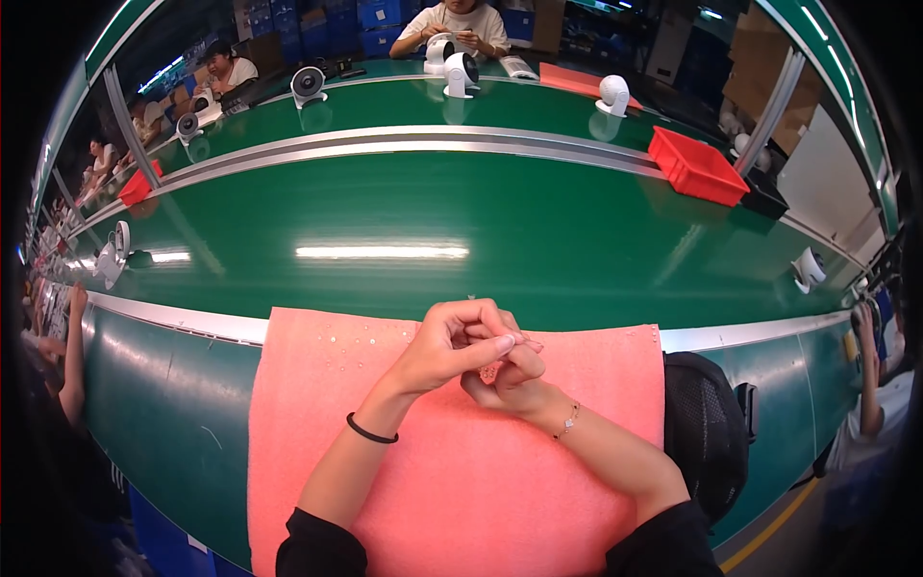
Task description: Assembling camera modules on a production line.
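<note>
Here, both hands are meeting over a pink foam mat (452, 481) that is lying on the near edge of a long green conveyor belt (385, 221). The left hand (444, 346) is curling its fingers inward, thumb pressing toward the right hand (510, 380), whose fingers are folding up against it. Something tiny is sitting pinched between the fingertips, but it is too small to tell what it is. A few small clear specks (356, 338) are lying scattered on the mat's far left part. A black mesh fan grille (707, 433) is resting just beside the mat's right edge. Across the belt, white desk fans (460, 72) are standing near another worker (460, 24), and a red plastic bin (697, 165) is sitting at the far right. More people are working along the line on the left.
</note>
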`<state>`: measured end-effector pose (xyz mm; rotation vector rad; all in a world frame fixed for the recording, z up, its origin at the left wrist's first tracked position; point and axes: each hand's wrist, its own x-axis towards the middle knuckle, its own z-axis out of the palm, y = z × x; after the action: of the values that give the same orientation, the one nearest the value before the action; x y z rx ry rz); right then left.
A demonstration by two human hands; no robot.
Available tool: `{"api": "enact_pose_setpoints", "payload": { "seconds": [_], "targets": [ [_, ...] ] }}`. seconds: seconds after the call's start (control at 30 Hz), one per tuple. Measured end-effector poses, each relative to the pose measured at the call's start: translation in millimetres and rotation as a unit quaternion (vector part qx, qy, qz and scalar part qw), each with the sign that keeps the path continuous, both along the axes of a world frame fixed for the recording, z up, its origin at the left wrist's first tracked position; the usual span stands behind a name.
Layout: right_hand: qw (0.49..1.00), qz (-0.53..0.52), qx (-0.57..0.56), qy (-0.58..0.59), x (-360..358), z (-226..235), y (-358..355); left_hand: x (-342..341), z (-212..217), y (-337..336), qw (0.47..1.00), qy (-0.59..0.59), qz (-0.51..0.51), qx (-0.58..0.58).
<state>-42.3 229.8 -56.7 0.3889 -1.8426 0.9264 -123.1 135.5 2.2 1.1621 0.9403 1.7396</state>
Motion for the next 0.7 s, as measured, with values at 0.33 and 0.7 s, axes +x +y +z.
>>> {"api": "enact_pose_setpoints", "payload": {
  "seconds": [0.33,0.7],
  "targets": [
    [0.941,-0.088,0.181,-0.273,2,9,-8,-38,-47,0,0.946,-0.275,0.110,-0.128],
    [0.935,-0.072,0.178,-0.297,2,10,-5,-41,-52,4,0.957,-0.241,0.119,-0.108]
  ]
}}
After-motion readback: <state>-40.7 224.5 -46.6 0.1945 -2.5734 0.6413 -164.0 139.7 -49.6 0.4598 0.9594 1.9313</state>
